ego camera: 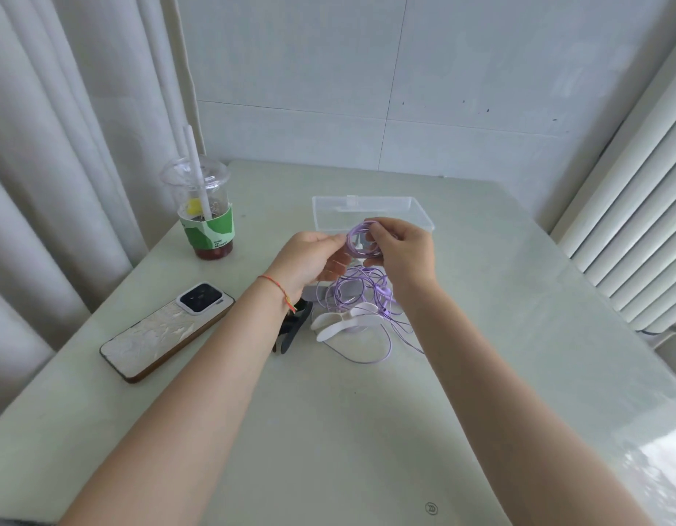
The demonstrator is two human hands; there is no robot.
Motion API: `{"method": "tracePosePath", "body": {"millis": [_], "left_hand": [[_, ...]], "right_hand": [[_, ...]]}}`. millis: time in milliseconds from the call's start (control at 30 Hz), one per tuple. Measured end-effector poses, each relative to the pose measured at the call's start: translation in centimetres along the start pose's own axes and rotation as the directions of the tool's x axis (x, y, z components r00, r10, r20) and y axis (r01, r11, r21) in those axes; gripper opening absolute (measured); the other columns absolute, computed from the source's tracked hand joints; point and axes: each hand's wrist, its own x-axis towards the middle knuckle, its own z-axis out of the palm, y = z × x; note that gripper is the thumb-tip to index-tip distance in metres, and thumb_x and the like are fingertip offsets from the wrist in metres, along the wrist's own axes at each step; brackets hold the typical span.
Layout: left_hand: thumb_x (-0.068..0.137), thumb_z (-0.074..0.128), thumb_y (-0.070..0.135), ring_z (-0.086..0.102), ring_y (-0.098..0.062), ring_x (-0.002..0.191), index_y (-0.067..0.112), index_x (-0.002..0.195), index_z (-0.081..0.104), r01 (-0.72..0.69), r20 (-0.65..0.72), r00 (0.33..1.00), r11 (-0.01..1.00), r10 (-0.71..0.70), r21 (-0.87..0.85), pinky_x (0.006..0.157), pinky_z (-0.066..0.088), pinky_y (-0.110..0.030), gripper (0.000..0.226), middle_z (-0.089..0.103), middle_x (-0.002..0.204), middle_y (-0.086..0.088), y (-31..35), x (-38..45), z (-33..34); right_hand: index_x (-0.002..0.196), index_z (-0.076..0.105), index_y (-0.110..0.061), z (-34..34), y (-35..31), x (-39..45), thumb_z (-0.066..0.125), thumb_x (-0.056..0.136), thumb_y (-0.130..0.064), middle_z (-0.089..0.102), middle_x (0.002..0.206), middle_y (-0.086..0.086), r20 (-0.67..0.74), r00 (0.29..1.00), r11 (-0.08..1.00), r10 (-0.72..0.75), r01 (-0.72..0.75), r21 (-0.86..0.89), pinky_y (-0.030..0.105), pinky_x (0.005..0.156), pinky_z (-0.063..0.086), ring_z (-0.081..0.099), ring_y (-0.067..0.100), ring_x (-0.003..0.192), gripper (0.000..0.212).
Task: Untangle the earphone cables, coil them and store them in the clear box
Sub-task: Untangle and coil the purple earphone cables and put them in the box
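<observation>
A small coil of purple earphone cable [353, 241] is held up between both hands above the table. My left hand [309, 260] pinches its left side. My right hand [400, 248] pinches its top and right side. Below them a loose tangle of purple cable [363, 298] with earbuds lies on the table, trailing toward me. The clear box [328, 210] stands open just behind the hands, partly hidden by my right hand.
A plastic drink cup [205, 210] with a straw stands at the left. A phone [165, 330] lies face down at the left front. A white clip [340, 320] and a dark clip [292, 328] lie by the tangle. Curtains hang at the left, a radiator at the right.
</observation>
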Motion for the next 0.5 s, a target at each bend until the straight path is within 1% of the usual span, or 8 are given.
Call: {"method": "tracePosePath", "body": {"millis": [67, 100, 167, 233, 300, 367, 433, 500], "left_hand": [[0.095, 0.053, 0.018, 0.054, -0.015, 0.051, 0.009, 0.078, 0.067, -0.008, -0.054, 0.998, 0.987, 0.017, 0.162, 0.045, 0.043, -0.021, 0.023, 0.062, 0.068, -0.006, -0.1, -0.1, -0.4], [0.092, 0.053, 0.017, 0.053, -0.015, 0.049, 0.011, 0.076, 0.067, -0.035, -0.061, 0.997, 0.952, 0.056, 0.303, 0.045, 0.041, -0.021, 0.023, 0.062, 0.065, -0.005, -0.1, -0.3, -0.6], [0.086, 0.059, 0.022, 0.055, -0.015, 0.054, 0.014, 0.075, 0.070, -0.131, 0.070, 0.991, 0.769, 0.113, 0.625, 0.051, 0.041, -0.022, 0.018, 0.065, 0.067, -0.003, 0.3, -1.1, -0.7], [0.080, 0.071, 0.033, 0.060, -0.012, 0.071, 0.018, 0.086, 0.072, -0.220, 0.266, 0.964, 0.498, -0.023, 0.839, 0.066, 0.046, -0.024, 0.016, 0.069, 0.082, 0.002, 0.7, -2.0, -0.2], [0.071, 0.080, 0.038, 0.061, -0.015, 0.085, 0.021, 0.096, 0.068, -0.245, 0.303, 0.939, 0.303, -0.161, 0.921, 0.073, 0.048, -0.026, 0.032, 0.068, 0.095, 0.006, 0.5, -2.3, 0.5], [0.068, 0.081, 0.031, 0.062, -0.019, 0.088, 0.021, 0.100, 0.066, -0.249, 0.279, 0.949, 0.198, -0.146, 0.948, 0.074, 0.050, -0.026, 0.037, 0.067, 0.101, 0.004, 0.0, -2.2, 1.1], [0.071, 0.075, 0.026, 0.063, -0.022, 0.092, 0.021, 0.104, 0.064, -0.248, 0.265, 0.960, 0.161, -0.092, 0.955, 0.073, 0.049, -0.025, 0.035, 0.067, 0.103, 0.001, -0.2, -2.0, 1.5], [0.074, 0.071, 0.026, 0.060, -0.024, 0.090, 0.018, 0.107, 0.057, -0.239, 0.256, 0.965, 0.215, -0.052, 0.947, 0.067, 0.044, -0.026, 0.037, 0.064, 0.103, -0.001, 0.3, -2.1, 1.7]], "right_hand": [[0.094, 0.073, -0.010, -0.3, 0.3, -0.3, 0.059, 0.092, -0.005, 0.068, 0.076, 0.005, -0.013, 1.000, 1.000, 0.024, -0.023, 0.012, 0.025, 0.051, 0.055, 0.061, 0.015, 0.058, 0.015], [0.097, 0.073, -0.007, -0.6, 0.4, -0.4, 0.059, 0.092, -0.004, 0.067, 0.077, 0.006, -0.021, 0.999, 0.999, 0.033, -0.032, 0.024, 0.023, 0.050, 0.054, 0.060, 0.016, 0.059, 0.015], [0.101, 0.072, -0.003, -1.1, 0.4, -0.6, 0.059, 0.092, -0.003, 0.065, 0.078, 0.008, -0.036, 0.998, 0.998, 0.049, -0.047, 0.043, 0.021, 0.049, 0.053, 0.058, 0.014, 0.056, 0.016], [0.102, 0.071, 0.000, -1.6, 0.4, -0.6, 0.059, 0.092, -0.002, 0.063, 0.077, 0.009, -0.050, 0.997, 0.998, 0.055, -0.052, 0.045, 0.021, 0.048, 0.052, 0.057, 0.013, 0.054, 0.017], [0.102, 0.071, 0.000, -1.9, 0.6, -0.7, 0.058, 0.092, -0.002, 0.063, 0.077, 0.009, -0.051, 0.997, 0.998, 0.057, -0.054, 0.042, 0.021, 0.048, 0.053, 0.057, 0.013, 0.053, 0.016], [0.100, 0.071, -0.001, -2.1, 0.7, -0.9, 0.058, 0.092, -0.002, 0.063, 0.076, 0.009, -0.037, 0.998, 0.997, 0.056, -0.054, 0.047, 0.022, 0.049, 0.053, 0.057, 0.012, 0.052, 0.015], [0.099, 0.071, -0.003, -2.2, 0.8, -1.1, 0.058, 0.092, -0.002, 0.063, 0.075, 0.008, -0.025, 0.998, 0.998, 0.058, -0.056, 0.042, 0.022, 0.050, 0.054, 0.058, 0.011, 0.052, 0.015], [0.099, 0.071, -0.002, -2.6, 0.9, -1.1, 0.058, 0.092, -0.002, 0.063, 0.075, 0.007, -0.025, 0.998, 0.997, 0.062, -0.061, 0.037, 0.022, 0.050, 0.054, 0.057, 0.011, 0.052, 0.015]]}}
